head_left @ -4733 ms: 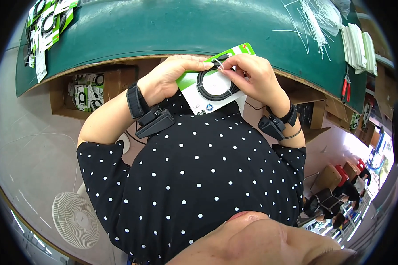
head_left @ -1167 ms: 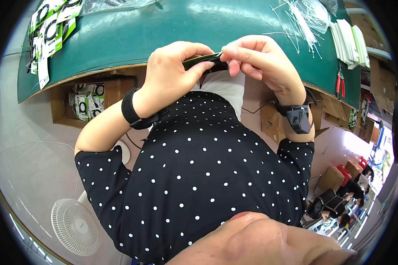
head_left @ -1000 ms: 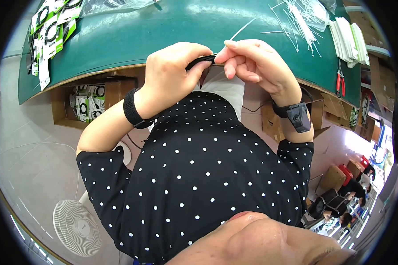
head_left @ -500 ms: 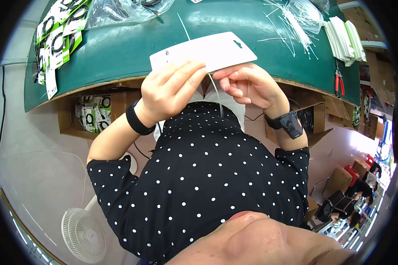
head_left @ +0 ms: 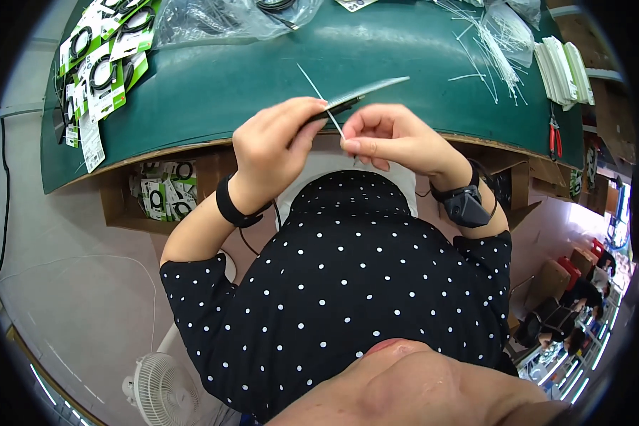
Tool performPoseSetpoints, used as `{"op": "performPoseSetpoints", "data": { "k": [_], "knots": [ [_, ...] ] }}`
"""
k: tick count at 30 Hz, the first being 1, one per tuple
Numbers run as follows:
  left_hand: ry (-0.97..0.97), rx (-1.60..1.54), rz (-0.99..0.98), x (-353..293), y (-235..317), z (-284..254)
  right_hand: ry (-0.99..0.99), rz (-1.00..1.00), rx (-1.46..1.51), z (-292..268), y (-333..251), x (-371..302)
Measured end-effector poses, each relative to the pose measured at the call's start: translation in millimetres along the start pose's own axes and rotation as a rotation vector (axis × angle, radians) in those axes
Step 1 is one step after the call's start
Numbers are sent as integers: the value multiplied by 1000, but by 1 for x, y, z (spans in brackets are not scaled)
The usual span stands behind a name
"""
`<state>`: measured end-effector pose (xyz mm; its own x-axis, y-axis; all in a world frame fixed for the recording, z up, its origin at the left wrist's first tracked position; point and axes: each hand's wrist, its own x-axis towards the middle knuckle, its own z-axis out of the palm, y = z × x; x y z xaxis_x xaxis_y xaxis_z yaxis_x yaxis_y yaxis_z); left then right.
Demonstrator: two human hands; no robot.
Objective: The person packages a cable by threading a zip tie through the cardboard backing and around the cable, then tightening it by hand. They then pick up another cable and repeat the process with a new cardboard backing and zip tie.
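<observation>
My left hand pinches a thin packaging card, now seen almost edge-on, above the near edge of the green table. Along the card's near side lies a black cable, part of it hidden by my fingers. A thin white cable tie runs at the card, one end sticking out beyond it over the table. The tie's near end is between the thumb and fingers of my right hand, just right of the card. How the tie passes through the card cannot be made out.
Carded black cables lie heaped at the table's left. A clear plastic bag is at the back. Loose white cable ties, a stack of cards and red-handled pliers are on the right. A cardboard box stands below.
The card has been turned from its white face to nearly edge-on, bringing the black cable into view. My right thumb and fingers have closed on the cable tie.
</observation>
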<state>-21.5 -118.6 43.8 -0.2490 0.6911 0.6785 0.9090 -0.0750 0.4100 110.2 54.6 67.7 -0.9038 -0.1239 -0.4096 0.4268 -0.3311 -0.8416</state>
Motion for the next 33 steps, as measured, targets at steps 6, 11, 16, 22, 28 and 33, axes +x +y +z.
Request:
{"op": "performPoseSetpoints", "data": {
  "k": [6,11,16,22,28,33],
  "knots": [
    [-166,-938,-1133,10,-30,-26,67,-208,-267,5,-25,38],
    [-287,-1221,-1491,3,-51,-27,28,-65,-251,1,-32,60],
    [-297,-1267,-1553,2,-57,-19,-13,16,-281,-8,-37,66],
    [-295,-1329,-1611,11,-56,3,9,-74,-373,-36,-28,62],
    [-274,-1353,-1638,26,-53,34,239,-344,-660,-55,-14,50],
    [-302,-1331,-1672,39,-50,55,413,-591,-833,-68,-5,37]
  ]
}}
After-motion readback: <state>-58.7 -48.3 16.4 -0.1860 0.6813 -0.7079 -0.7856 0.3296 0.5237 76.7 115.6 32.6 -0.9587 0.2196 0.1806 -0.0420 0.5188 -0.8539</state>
